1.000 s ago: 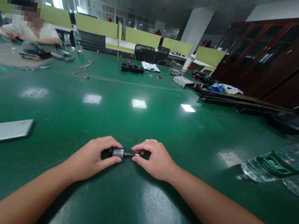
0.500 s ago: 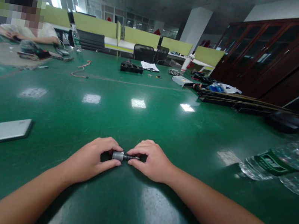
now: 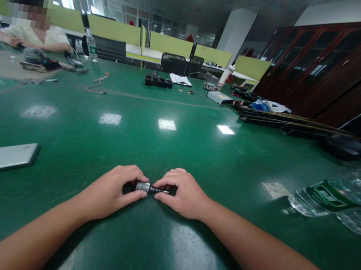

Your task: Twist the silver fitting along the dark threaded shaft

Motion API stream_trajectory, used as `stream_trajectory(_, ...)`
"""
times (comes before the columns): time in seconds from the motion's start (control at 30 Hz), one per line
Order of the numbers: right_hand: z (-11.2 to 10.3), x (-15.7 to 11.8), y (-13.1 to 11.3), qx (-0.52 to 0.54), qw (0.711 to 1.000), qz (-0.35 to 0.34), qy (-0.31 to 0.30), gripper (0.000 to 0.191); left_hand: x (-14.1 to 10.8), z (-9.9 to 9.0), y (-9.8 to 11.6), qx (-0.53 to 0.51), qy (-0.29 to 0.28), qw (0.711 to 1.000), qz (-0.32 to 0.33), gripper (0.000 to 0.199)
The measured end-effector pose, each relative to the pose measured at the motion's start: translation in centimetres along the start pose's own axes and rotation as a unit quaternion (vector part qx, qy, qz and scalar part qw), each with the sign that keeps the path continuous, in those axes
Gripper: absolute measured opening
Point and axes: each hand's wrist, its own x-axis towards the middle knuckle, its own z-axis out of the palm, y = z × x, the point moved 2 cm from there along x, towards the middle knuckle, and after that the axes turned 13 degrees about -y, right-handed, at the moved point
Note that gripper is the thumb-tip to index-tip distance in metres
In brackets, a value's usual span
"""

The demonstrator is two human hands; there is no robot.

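A small silver metal cylinder with a thin, dark ridged shaft (image 3: 143,186) lies sideways between my hands, low over the green table (image 3: 125,140). Its exact kind is too small to make out. My left hand (image 3: 111,192) is closed around the thick cylinder end, thumb below and forefinger above. On the other side, the fingertips of my right hand (image 3: 183,194) pinch about the narrow shaft, whose tip pokes into the gap between thumb and fingers. The fingertips of the two hands nearly meet.
A flat silver device (image 3: 0,159) with a cable lies left. Clear plastic bottles (image 3: 331,197) lie on the right. Farther back are a black tray (image 3: 159,81), papers (image 3: 180,80), a cord (image 3: 99,82) and long dark bars (image 3: 278,121). A person (image 3: 33,36) sits far left.
Both my hands and the metal cylinder stay in nearly the same place. The seated person at the far left has shifted slightly.
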Motion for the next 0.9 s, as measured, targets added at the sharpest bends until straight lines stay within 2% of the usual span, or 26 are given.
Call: stream_trajectory(0.9,-0.05,-0.07,-0.01,0.019,1.000,-0.003,0.007,0.017,0.00,-0.10,0.00,0.010,0.006,1.000,0.010,0.017)
